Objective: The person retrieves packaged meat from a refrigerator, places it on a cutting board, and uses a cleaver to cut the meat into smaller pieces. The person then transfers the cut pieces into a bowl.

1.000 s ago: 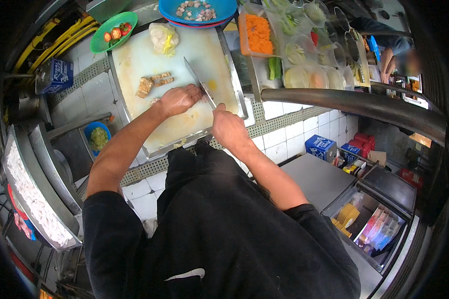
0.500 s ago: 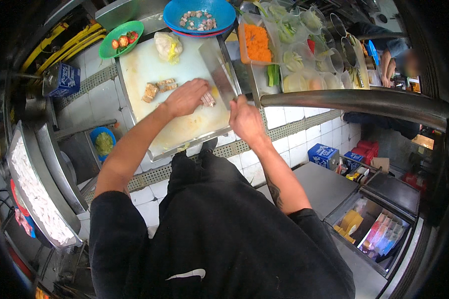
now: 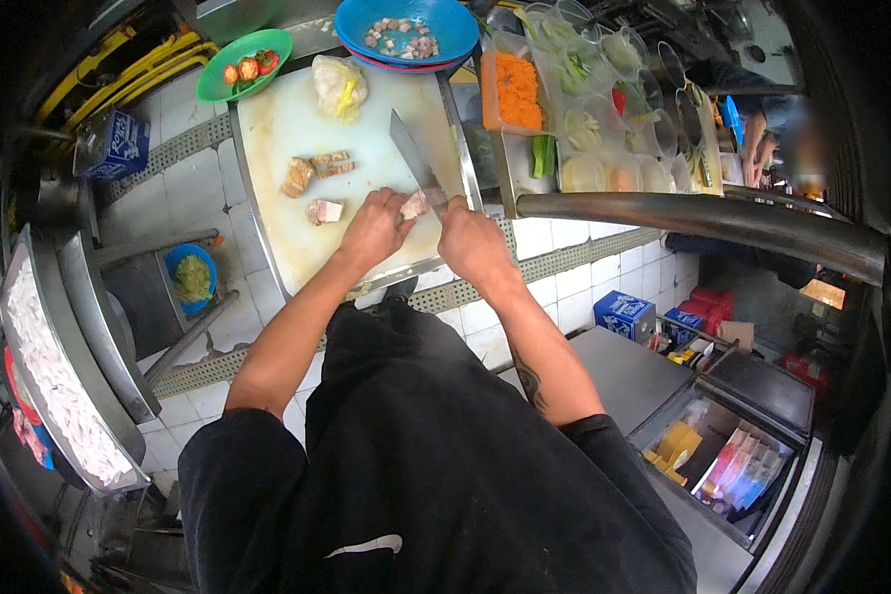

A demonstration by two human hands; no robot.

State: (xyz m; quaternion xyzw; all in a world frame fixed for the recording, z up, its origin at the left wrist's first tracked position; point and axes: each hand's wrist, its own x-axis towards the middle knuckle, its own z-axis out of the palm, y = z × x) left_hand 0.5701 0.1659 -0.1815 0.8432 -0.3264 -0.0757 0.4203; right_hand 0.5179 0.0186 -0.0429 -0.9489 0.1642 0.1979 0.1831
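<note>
My left hand [image 3: 374, 230] has its fingers bent against a small piece of pale pink meat [image 3: 414, 205] near the close edge of a white cutting board [image 3: 287, 119]. In my right hand [image 3: 471, 241] is the handle of a broad-bladed cleaver [image 3: 416, 156]. Its blade slants up and to the left over the board, with its lower part beside the meat. Left of my left hand lies a cut chunk of meat [image 3: 325, 211]. Beyond that are browned meat pieces [image 3: 297, 178]. Farther back sits a knotted plastic bag [image 3: 339, 89] with something yellow inside.
Behind the board stand a green bowl [image 3: 272, 49] of cut red vegetables and a blue bowl [image 3: 460, 22] with diced meat. To the right, a tub of orange shreds [image 3: 520, 89] and several clear containers fill a metal-railed counter [image 3: 703, 220]. Another person's hand [image 3: 754, 148] shows far right.
Both hands have moved closer to me, and the cleaver has tilted left, its blade now showing narrower. The meat chunk left of my left hand is now in sight.
</note>
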